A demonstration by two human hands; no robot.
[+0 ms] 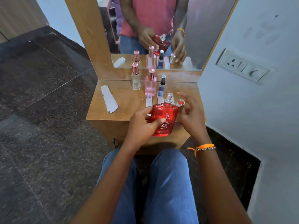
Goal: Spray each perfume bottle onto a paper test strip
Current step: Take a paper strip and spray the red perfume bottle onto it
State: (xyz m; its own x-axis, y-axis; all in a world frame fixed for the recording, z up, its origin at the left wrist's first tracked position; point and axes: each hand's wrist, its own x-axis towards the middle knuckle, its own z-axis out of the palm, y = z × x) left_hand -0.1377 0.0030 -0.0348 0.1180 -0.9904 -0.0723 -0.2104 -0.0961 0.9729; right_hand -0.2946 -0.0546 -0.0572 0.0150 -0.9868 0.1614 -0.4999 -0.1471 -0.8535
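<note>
Two hands meet over the near edge of the wooden table (126,109): the left hand (142,125) grips the uncapped flat red glass perfume bottle (163,120). The right hand (191,113) hovers just right of it, fingers loosely spread, beside the silver-and-red cap (180,103). White paper test strips (149,101) lie just beyond.

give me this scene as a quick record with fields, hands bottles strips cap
left hand: grips red bottle, nozzle bare
right hand: fingers spread, beside the red bottle, holds nothing
cap: on table, right of the red bottle
other bottles: clear bottle, pink bottle, blue bottle, upright at the back
spare strips: stacked at table's left
laid strips: in front of the bottles
</note>
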